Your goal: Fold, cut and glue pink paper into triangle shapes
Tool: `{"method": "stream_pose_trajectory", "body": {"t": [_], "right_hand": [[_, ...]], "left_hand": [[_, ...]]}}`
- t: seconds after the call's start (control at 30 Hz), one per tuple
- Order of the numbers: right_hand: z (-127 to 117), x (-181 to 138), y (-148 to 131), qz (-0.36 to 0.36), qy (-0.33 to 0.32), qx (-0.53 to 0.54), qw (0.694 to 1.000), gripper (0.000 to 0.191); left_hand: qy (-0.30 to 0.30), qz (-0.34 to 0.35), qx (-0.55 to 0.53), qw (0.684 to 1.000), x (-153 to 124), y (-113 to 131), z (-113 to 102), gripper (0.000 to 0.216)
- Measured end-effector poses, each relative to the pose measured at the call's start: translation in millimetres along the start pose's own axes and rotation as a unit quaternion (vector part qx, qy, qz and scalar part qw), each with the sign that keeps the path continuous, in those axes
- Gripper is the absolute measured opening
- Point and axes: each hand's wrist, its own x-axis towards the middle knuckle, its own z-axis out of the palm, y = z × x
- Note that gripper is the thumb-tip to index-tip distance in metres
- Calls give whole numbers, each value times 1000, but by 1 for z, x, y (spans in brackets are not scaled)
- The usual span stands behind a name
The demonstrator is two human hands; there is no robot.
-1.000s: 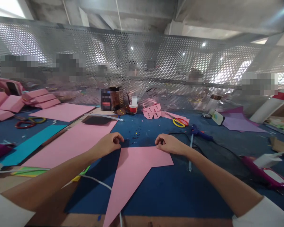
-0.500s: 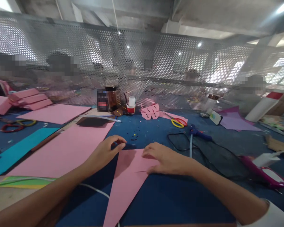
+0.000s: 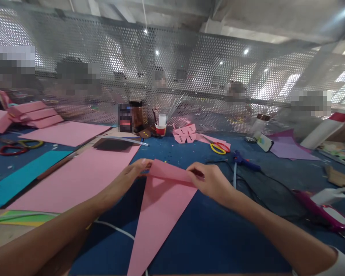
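Note:
A long pink paper triangle (image 3: 163,214) lies on the blue tabletop with its point toward me. Its far edge is raised and bent, making a darker pink strip between my hands. My left hand (image 3: 139,168) pinches the far left corner. At the far right corner, my right hand (image 3: 207,178) has its fingers curled round the paper. Beyond the paper, small black bits (image 3: 168,156) are scattered on the table.
Left lie a large pink sheet (image 3: 74,184) and a teal strip (image 3: 25,176). Red-and-yellow scissors (image 3: 218,147), a blue glue gun (image 3: 245,161) with its cord and a magenta device (image 3: 324,211) sit to the right. A perforated metal screen (image 3: 189,73) stands behind.
Both hands have taken hold of the triangle's far corners. The far edge has come up off the table and bent over. My right hand has moved a little right, its fingers now curled.

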Motion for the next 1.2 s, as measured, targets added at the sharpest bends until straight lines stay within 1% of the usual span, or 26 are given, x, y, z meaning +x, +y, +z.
{"method": "stream_pose_trajectory", "body": {"t": [0.1,0.17,0.27,0.33,0.4,0.47,0.57,0.63,0.73,0.87,0.93,1.0,1.13,1.2], "right_hand": [[-7,4,2,25,57,41,997,15],[-11,6,2,40,86,57,994,14],[-14,9,3,59,108,75,990,14],[-15,10,3,64,113,81,988,14],[-17,11,2,65,114,85,988,14],[-21,12,0,68,109,90,988,14],[-29,12,-2,72,82,99,989,15],[-33,12,-3,71,65,101,990,17],[-33,12,-6,62,60,101,991,23],[-31,15,-15,62,72,101,990,36],[-33,18,-20,53,89,101,989,31],[-37,20,-22,46,96,133,985,23],[-44,19,-22,64,58,245,966,22],[-45,17,-20,63,48,255,964,23]], "left_hand": [[-56,-30,-67,996,-4,10,-1,58],[-105,-57,-88,989,-8,18,-1,54],[-164,-99,-114,975,-12,23,-2,50],[-188,-106,-127,968,-12,22,-2,51],[-186,-106,-130,968,-9,22,-3,48],[-168,-105,-118,973,-6,26,-6,48],[-152,-92,-73,981,0,41,-12,49],[-170,-79,-42,981,3,53,-16,47],[-204,-71,-14,976,10,70,-20,43],[-195,-73,75,975,21,87,-21,37],[-205,-74,97,971,27,96,-21,35],[-225,-76,89,967,32,106,-22,36],[-272,-66,59,958,41,122,-23,38],[-292,-72,63,951,44,126,-23,39]]}}
